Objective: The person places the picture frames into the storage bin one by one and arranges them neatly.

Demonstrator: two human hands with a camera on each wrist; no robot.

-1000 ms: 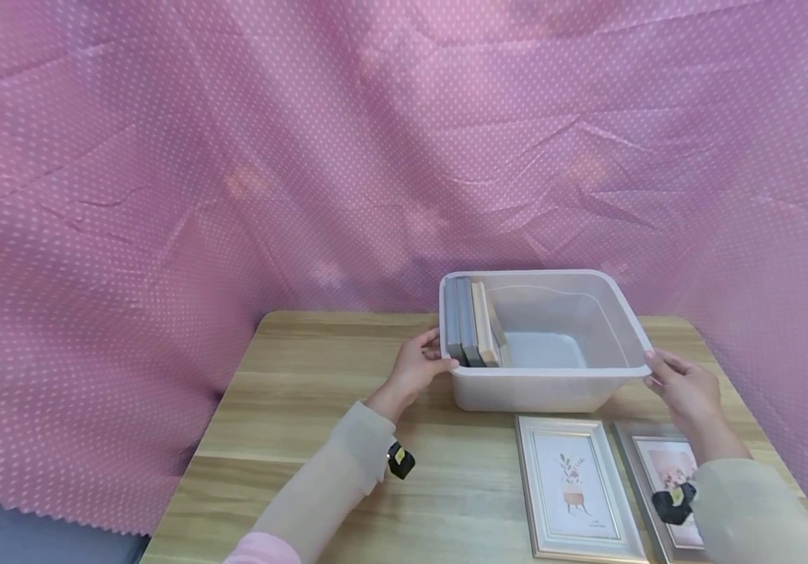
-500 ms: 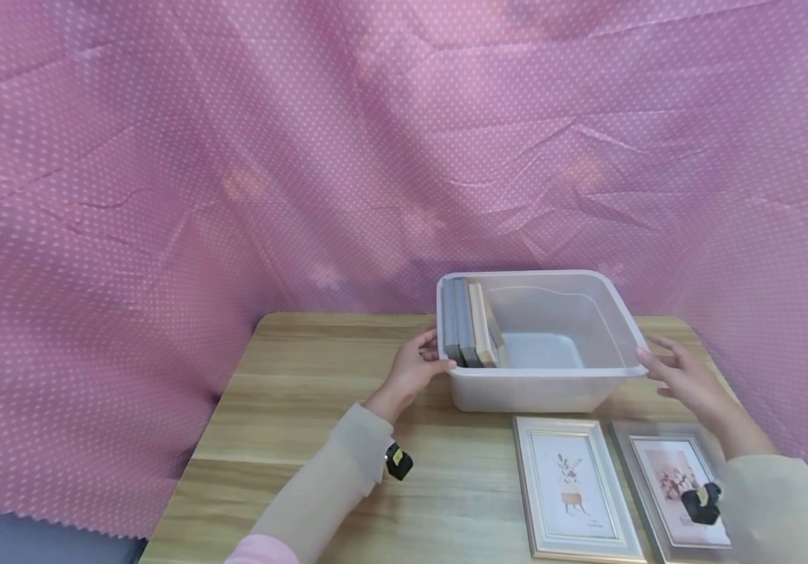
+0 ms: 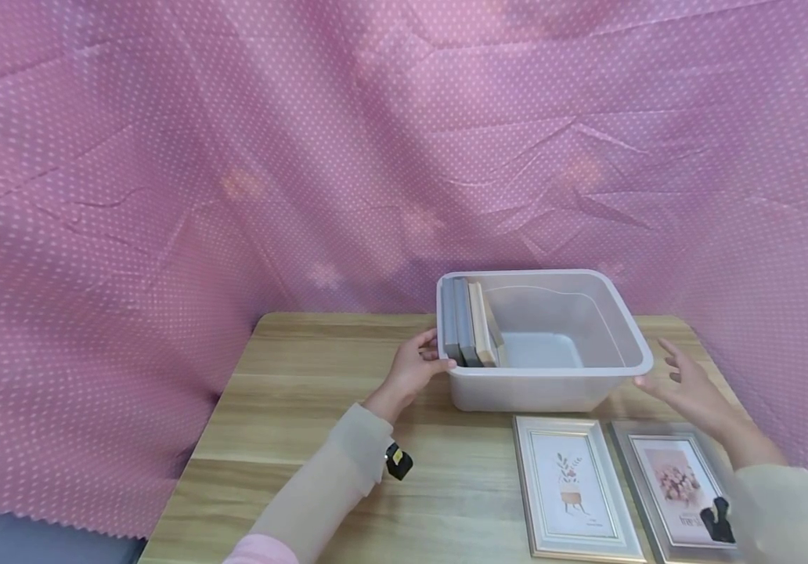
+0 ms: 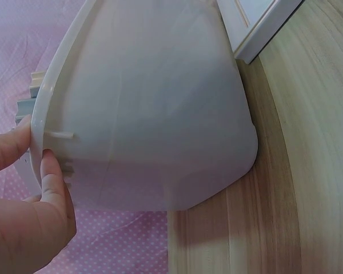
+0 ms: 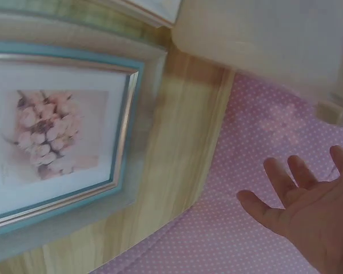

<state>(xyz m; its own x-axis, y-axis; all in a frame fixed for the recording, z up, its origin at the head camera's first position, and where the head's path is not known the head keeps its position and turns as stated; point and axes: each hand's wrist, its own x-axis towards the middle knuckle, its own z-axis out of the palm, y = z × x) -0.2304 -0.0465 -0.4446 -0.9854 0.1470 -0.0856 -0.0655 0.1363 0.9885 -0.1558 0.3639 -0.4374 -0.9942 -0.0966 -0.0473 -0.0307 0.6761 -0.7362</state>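
Note:
A whitish translucent plastic tub [image 3: 527,392] stands at the back of the table. My left hand [image 3: 407,376] grips the rim at its near left corner; in the left wrist view that hand [image 4: 34,217] pinches the rim between thumb and fingers. Several picture frames [image 3: 470,325], grey and cream, stand on edge along the tub's left wall. My right hand [image 3: 689,395] is beside the near right corner with its fingers spread, holding nothing. In the right wrist view its fingers [image 5: 280,177] are clear of the tub [image 5: 263,40].
Two picture frames lie face up before the tub: a pale one with a plant print [image 3: 576,489] and a grey one with a flower print [image 3: 679,486]. Wooden tabletop [image 3: 319,368] extends to the left. A pink dotted cloth [image 3: 376,157] hangs behind and around the table.
My right hand has let go of the tub's right corner and moved slightly right, its fingers spreading. My left hand keeps its grip. The tub has hardly moved.

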